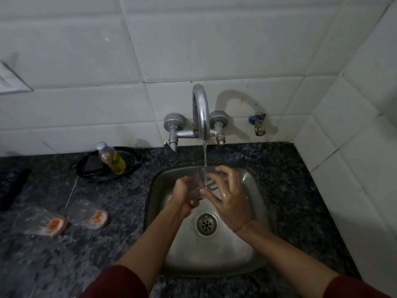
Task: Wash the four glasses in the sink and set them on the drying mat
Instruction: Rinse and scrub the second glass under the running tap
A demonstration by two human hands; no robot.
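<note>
The glass [199,184] I am watching is clear and smooth-walled, held tilted over the sink [254,244] with its round mouth turned up towards the tap, and a thin stream of water [205,154] falls straight into that mouth. The left hand [182,196] wraps its curled fingers round the lower end of the glass, wrist bent inward, forearm coming up from the near left. The right hand [228,201] is wet and shiny; its fingers are spread and arched over the rim, its thumb lies against the side of the glass, and a thin thread band [241,227] circles the wrist. Both sleeves [117,283] are dark red and pushed up the forearms. Below the hands, the sink is a squarish brushed-steel basin with rounded corners and a round perforated drain [206,224]. Beyond the hands, a curved chrome faucet [200,108] rises from glossy white wall tiles [193,39]. Well to the left of the left hand, on the speckled dark granite counter [64,265], are two more clear glasses [40,221] [87,214] with thick orange-tinted bases; whether they stand or lie on their sides I cannot tell. Farther back on that side, a plastic bottle [111,159] of yellow-green liquid leans in a round black pan [90,168].
</note>
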